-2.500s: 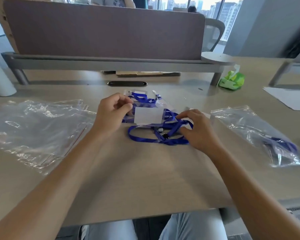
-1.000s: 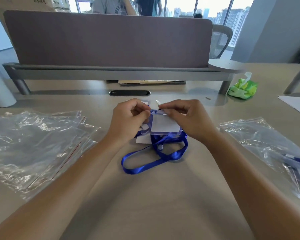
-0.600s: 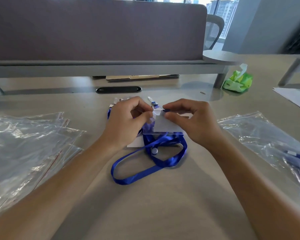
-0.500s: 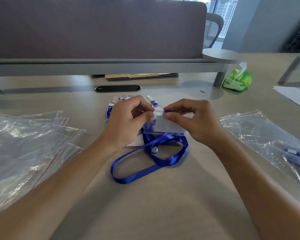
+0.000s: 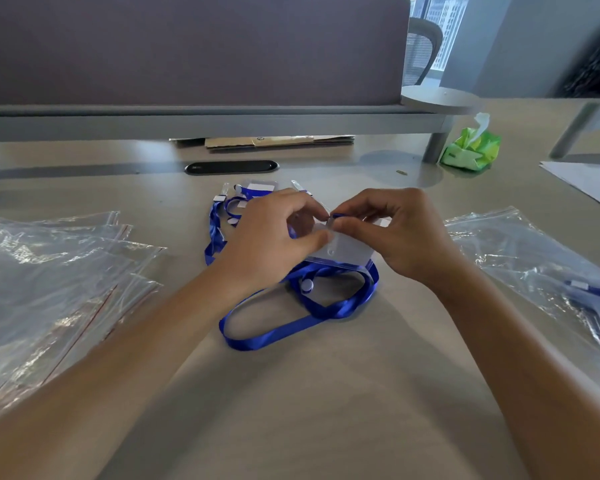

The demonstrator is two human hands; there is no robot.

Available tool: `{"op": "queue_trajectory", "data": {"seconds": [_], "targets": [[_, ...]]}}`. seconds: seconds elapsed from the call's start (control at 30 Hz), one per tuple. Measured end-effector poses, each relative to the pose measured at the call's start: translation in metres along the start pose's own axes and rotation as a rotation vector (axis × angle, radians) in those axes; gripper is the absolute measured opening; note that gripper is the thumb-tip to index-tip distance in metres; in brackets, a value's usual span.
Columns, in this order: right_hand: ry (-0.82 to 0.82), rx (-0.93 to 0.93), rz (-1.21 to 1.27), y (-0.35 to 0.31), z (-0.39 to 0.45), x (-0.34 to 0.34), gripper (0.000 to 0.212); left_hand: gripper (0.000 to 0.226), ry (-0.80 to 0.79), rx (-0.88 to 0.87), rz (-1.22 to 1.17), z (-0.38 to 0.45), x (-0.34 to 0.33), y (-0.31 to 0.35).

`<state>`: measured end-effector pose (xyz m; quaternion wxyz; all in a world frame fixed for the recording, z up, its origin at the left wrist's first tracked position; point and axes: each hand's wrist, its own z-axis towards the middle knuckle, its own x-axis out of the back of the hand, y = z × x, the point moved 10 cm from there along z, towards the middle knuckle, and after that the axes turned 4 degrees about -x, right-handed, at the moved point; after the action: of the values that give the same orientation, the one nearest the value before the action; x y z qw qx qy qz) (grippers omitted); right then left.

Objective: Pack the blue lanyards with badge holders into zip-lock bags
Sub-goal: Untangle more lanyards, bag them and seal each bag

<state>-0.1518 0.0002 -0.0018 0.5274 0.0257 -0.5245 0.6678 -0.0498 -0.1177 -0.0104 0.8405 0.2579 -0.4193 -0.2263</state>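
Head view shows both hands meeting over the middle of the tan surface (image 5: 326,410). Left hand (image 5: 274,244) has its fingers curled, thumb and forefinger pinching the upper left edge of a clear badge holder (image 5: 347,251) with a white card inside. Right hand (image 5: 395,233) has its fingers curled too, pinching the top of the same holder where the blue strap end meets it. Below the holder, the blue lanyard (image 5: 291,327) lies in loose loops on the surface, a small white round bead on the strap near the holder's lower edge. Behind the left hand lies a small pile of further lanyards and badge holders (image 5: 236,202), partly hidden by the hand. At the left, a stack of empty zip-lock bags (image 5: 49,278) lies flat, with red seal lines showing. At the right, a filled zip-lock bag (image 5: 541,271) lies with a blue lanyard inside it. Farther back stand a dark fabric divider panel (image 5: 187,46), a black oval cable grommet (image 5: 231,167), flattened cardboard (image 5: 278,142) under the divider's rail, a green tissue pack (image 5: 471,148), and a white paper sheet (image 5: 589,181) at the right edge.
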Motion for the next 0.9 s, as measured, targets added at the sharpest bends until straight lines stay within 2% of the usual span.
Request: {"op": "queue_trajectory", "data": {"seconds": [0.23,0.63,0.8,0.9], "targets": [[0.053,-0.022,0.144,0.000,-0.002,0.006,0.010,0.025,0.034,0.047,-0.016,-0.001,-0.002,-0.005],[0.081,-0.057,0.150,-0.003,-0.005,0.006,0.012,0.017,0.025,0.071,-0.072,0.002,-0.006,-0.009],[0.173,-0.171,0.228,0.009,-0.006,0.013,0.029,0.011,0.089,0.109,-0.088,0.009,0.020,-0.014],[0.141,-0.219,0.360,0.014,-0.008,0.008,0.050,0.014,0.142,0.108,-0.079,0.013,0.048,-0.009]]}}
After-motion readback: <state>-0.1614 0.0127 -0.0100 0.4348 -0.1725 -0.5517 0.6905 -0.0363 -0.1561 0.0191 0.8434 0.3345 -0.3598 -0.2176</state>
